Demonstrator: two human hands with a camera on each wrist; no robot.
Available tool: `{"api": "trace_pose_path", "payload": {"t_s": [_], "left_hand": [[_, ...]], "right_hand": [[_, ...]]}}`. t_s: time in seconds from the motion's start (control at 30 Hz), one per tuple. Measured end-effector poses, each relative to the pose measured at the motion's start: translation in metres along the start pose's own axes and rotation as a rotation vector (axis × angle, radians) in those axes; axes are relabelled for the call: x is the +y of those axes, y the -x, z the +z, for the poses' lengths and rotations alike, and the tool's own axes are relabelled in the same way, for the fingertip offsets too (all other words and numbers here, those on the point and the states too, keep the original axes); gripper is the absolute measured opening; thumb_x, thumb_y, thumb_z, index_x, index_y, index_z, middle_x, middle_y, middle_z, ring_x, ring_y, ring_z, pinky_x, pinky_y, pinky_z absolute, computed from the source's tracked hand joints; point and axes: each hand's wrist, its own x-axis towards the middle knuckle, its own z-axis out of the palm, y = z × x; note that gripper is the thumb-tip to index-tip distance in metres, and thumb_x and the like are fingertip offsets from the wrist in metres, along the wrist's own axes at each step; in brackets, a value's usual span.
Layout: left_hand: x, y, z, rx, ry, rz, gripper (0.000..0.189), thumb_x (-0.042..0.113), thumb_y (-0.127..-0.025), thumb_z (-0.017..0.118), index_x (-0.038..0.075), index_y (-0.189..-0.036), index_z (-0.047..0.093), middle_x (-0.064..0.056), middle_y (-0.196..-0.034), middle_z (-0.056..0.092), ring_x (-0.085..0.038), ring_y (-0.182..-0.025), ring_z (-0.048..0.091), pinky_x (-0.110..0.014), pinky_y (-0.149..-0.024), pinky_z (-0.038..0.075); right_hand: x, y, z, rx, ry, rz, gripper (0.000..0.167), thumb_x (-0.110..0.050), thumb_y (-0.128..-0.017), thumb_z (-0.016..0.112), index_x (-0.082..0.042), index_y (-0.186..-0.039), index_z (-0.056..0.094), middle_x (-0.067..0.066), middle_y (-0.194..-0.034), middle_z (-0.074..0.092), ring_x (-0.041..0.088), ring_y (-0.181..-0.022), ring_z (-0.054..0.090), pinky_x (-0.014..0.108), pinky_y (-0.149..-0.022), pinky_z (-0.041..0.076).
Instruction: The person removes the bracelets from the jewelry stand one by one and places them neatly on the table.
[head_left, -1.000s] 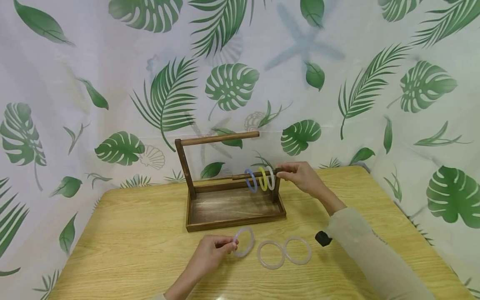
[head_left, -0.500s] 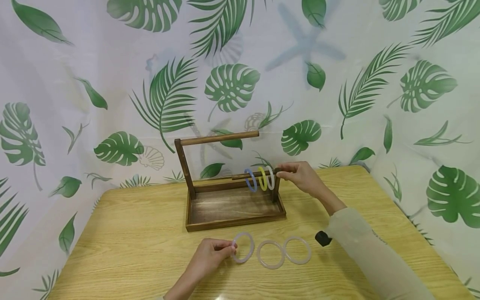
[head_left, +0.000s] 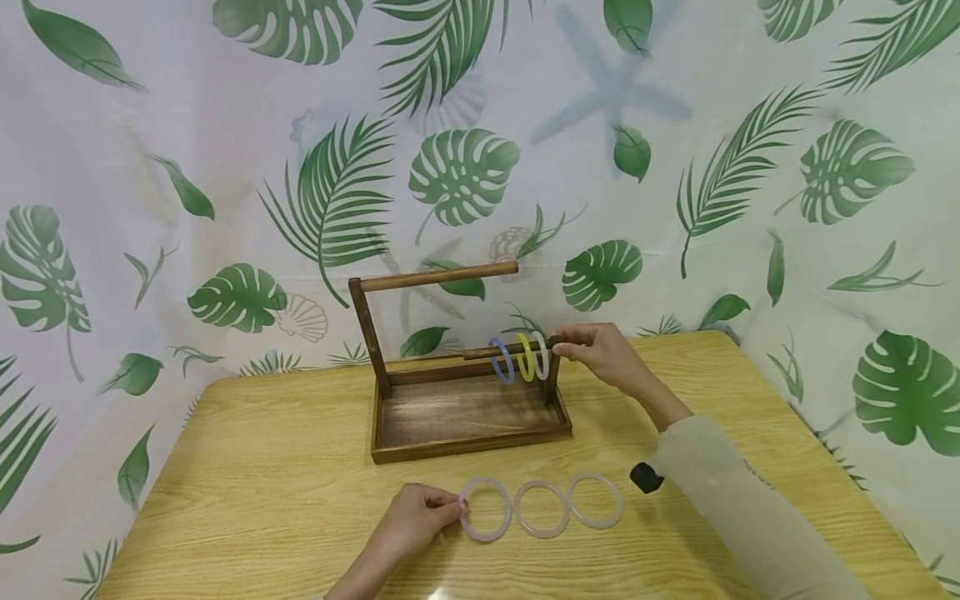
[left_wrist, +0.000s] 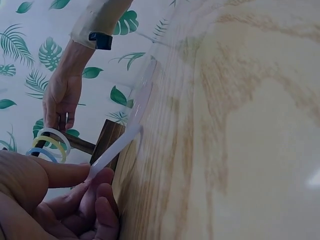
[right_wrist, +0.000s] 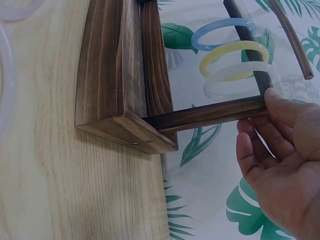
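My left hand (head_left: 422,518) pinches the left edge of a pale lilac bangle (head_left: 485,540) near the table's front. In the left wrist view the thumb and forefinger hold this bangle (left_wrist: 116,149), tilted against the table. To its right lie two pale pinkish bangles, a middle one (head_left: 542,536) and a right one (head_left: 596,526). Behind them stands a dark wooden bangle stand (head_left: 472,450) with a tray base and two bars. My right hand (head_left: 603,357) grips the top of its right post. On the lower bar hang a blue bangle (right_wrist: 223,23), a yellow bangle (right_wrist: 232,46) and a clear whitish bangle (right_wrist: 237,67).
The stand's upper bar (head_left: 442,277) reaches right from the tall left post, its right end free. A patterned leaf curtain (head_left: 300,167) hangs behind the wooden table (head_left: 262,467). A black device (head_left: 647,477) sits at the right wrist.
My left hand has brought the lilac bangle down and slightly toward me, from upright to nearly flat beside the other two. The right hand stays on the post.
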Motion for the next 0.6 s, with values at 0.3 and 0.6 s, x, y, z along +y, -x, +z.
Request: {"api": "trace_pose_path", "payload": {"t_s": [0.3, 0.6], "left_hand": [[-0.0018, -0.0007, -0.0011, -0.008, -0.006, -0.029, 0.021, 0.014, -0.095, 0.075, -0.006, -0.101, 0.078, -0.007, -0.08, 0.075, -0.012, -0.066, 0.063, -0.021, -0.055, 0.05], [0.0005, -0.0017, 0.0018, 0.0, -0.009, -0.055, 0.023, 0.007, -0.091, 0.078, -0.011, -0.106, 0.073, -0.008, -0.082, 0.076, -0.017, -0.07, 0.071, -0.027, -0.059, 0.057]], "right_hand": [[-0.0006, 0.0007, -0.0001, -0.002, -0.015, -0.001, 0.046, -0.021, -0.104, 0.066, 0.008, -0.139, 0.06, 0.028, -0.139, 0.06, 0.041, -0.109, 0.067, 0.055, -0.095, 0.054], [0.0006, -0.0003, -0.0001, 0.008, 0.004, -0.001, 0.046, -0.024, -0.103, 0.067, 0.006, -0.138, 0.062, 0.025, -0.137, 0.062, 0.037, -0.107, 0.068, 0.051, -0.092, 0.055]]}}
